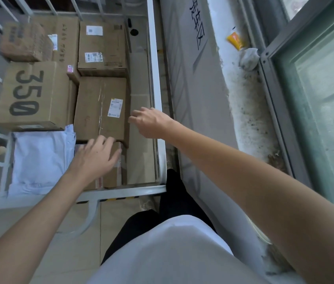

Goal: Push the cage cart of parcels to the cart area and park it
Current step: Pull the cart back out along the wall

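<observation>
I look straight down into a white metal cage cart [155, 64] filled with brown cardboard parcels. One box is marked 350 [28, 93], another carries a white label [102, 107], and a pale plastic mailer bag [41, 160] lies at the near left. My left hand [95, 156] hovers with fingers spread over a small box by the cart's near rail, holding nothing. My right hand [151, 121] has loosely curled fingers beside the cart's right top rail, gripping nothing that I can see.
A grey floor strip with black painted characters [197, 27] runs along the cart's right side. Beyond it lie a stained white ledge, a yellow packet [235, 40], a crumpled bag [249, 58] and a glass door frame [285, 99]. My legs stand on beige tiles.
</observation>
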Demonstrator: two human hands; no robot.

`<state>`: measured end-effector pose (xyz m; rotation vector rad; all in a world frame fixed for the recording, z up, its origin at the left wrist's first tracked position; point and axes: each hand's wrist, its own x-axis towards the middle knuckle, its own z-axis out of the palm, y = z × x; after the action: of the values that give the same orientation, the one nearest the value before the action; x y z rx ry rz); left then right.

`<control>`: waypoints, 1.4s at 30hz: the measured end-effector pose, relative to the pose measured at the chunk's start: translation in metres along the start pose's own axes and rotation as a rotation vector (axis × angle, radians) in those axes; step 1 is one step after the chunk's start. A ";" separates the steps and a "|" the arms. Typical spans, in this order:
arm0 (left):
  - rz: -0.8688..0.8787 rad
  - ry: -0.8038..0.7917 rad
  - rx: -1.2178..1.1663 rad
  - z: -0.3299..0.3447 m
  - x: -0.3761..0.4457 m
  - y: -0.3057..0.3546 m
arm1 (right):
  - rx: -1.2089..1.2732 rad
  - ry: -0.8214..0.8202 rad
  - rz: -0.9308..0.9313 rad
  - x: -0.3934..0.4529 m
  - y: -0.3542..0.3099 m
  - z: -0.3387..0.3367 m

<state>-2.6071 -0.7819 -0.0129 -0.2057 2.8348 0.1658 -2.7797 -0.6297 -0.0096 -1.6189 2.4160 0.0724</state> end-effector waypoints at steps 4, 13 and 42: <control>0.003 -0.063 -0.051 0.000 -0.007 0.010 | 0.011 0.047 0.195 -0.018 -0.006 0.014; -0.051 -0.116 -0.065 0.021 -0.036 0.022 | 0.138 -0.100 0.400 -0.035 -0.011 0.052; -0.001 -0.263 -0.070 0.072 -0.078 0.036 | 0.385 -0.173 0.559 -0.052 -0.051 0.061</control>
<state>-2.5188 -0.7274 -0.0545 -0.1851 2.5693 0.2706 -2.7045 -0.5923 -0.0531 -0.7237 2.4737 -0.1443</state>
